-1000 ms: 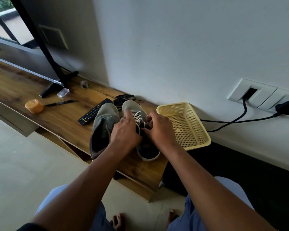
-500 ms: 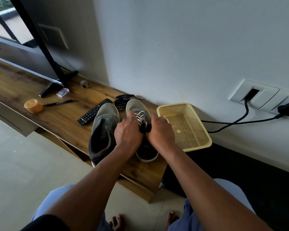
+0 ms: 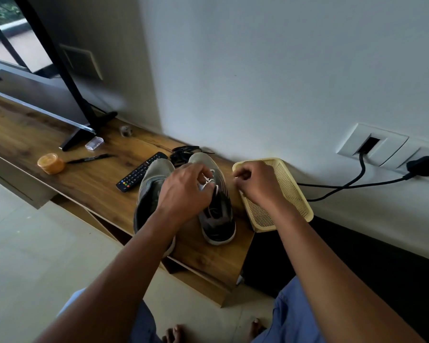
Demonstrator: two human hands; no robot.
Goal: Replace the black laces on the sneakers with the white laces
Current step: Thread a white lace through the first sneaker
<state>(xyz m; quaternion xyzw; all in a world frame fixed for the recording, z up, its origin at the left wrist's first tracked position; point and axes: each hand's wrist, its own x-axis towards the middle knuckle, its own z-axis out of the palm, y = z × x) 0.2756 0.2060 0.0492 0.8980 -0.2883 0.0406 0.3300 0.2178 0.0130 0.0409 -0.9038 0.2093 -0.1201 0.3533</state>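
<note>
Two grey sneakers stand side by side on the wooden shelf (image 3: 89, 179), toes toward the wall. The right sneaker (image 3: 216, 209) carries a white lace (image 3: 209, 184) in its eyelets. My left hand (image 3: 183, 191) hovers over that shoe with curled fingers pinching the white lace. My right hand (image 3: 255, 184) sits to the right of the shoe, fingers curled, pinching what looks like the lace's other end. The left sneaker (image 3: 151, 186) is partly hidden behind my left forearm. A bundle of black laces (image 3: 182, 153) lies behind the shoes by the wall.
A yellow mesh basket (image 3: 292, 191) rests at the shelf's right end under my right hand. A black remote (image 3: 140, 172), a pen (image 3: 89, 158), an orange jar (image 3: 50, 164) and the TV stand (image 3: 84, 125) lie to the left. A black cable (image 3: 352, 184) runs to wall sockets.
Both hands were close together over the right sneaker's tongue. Now they have drawn apart: the right hand moved right over the basket edge, the left hand rose toward the toe.
</note>
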